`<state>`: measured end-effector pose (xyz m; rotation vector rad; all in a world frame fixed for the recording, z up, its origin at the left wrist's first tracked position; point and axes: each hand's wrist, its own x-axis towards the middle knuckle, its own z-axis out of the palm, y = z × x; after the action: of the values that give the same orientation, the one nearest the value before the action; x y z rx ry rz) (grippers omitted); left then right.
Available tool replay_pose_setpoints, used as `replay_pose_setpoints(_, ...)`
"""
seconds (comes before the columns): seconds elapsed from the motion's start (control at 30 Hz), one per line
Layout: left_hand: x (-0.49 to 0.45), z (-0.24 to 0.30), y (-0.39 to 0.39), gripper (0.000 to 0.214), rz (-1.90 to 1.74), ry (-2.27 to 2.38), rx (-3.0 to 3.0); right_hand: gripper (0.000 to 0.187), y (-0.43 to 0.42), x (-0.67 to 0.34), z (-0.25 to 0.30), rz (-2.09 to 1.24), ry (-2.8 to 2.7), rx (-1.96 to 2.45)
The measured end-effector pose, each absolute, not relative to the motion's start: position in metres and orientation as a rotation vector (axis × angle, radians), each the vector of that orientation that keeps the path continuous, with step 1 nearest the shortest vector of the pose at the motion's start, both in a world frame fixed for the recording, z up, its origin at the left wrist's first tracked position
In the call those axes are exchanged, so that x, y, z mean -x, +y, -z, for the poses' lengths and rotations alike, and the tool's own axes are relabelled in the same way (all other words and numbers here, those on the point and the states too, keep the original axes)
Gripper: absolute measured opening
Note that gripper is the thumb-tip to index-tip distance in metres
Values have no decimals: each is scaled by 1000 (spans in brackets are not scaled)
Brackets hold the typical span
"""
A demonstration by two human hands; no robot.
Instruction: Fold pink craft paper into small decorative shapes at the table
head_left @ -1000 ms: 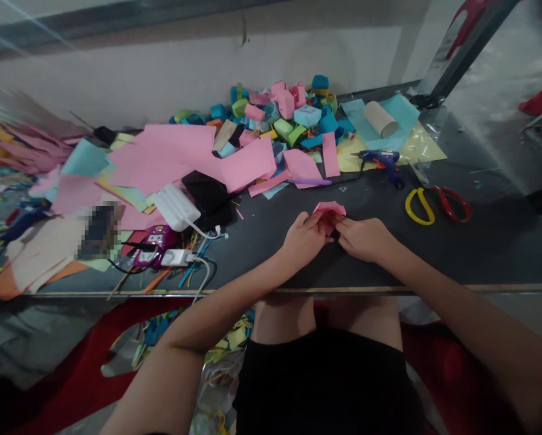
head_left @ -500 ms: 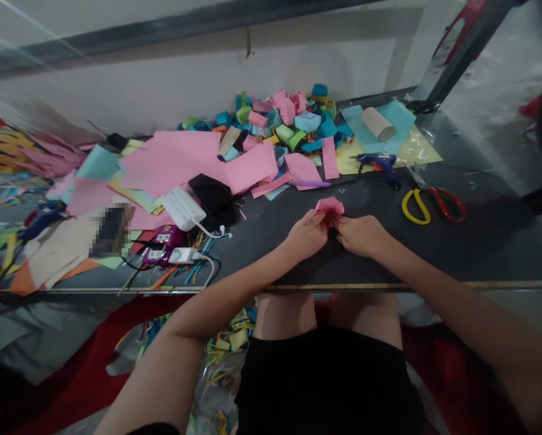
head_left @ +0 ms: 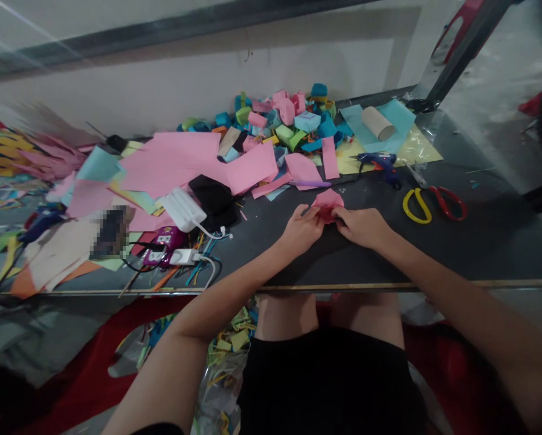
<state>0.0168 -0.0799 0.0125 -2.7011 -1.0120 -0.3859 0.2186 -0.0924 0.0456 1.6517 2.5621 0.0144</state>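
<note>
A small folded pink paper piece rests on the dark table just beyond my fingers. My left hand pinches its left side, fingers closed on the paper. Pressed against the paper's right side is my right hand, fingers closed on it too. Both hands meet at the middle of the table, near its front edge.
Yellow-and-red scissors and a blue glue gun lie to the right. Pink paper sheets and a heap of small coloured paper boxes fill the back. A white power bank, black pouch and cables sit left.
Both hands have shifted slightly away from me with the pink paper, and the fold between the fingers looks flatter against the table.
</note>
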Motion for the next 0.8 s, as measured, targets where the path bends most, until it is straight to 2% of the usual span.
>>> replay_pose_setpoints(0.2,-18,-13,-58,26,644,-1216,2619,42,-73,-219,-43,50,2717,-1749)
replay_pose_setpoints(0.33,-19,-6,-32,13,832,-1410,2628,48,-48,-222,-39,439,2867,-1867)
replay_pose_setpoints(0.47,-17,4,-14,12,988,-1502,2639,53,-29,-226,-37,821,2949,-1822)
replay_pose_setpoints(0.8,-5,0,-17,28,819,-1458,2771,67,-24,-230,-19,1184,2975,-1976)
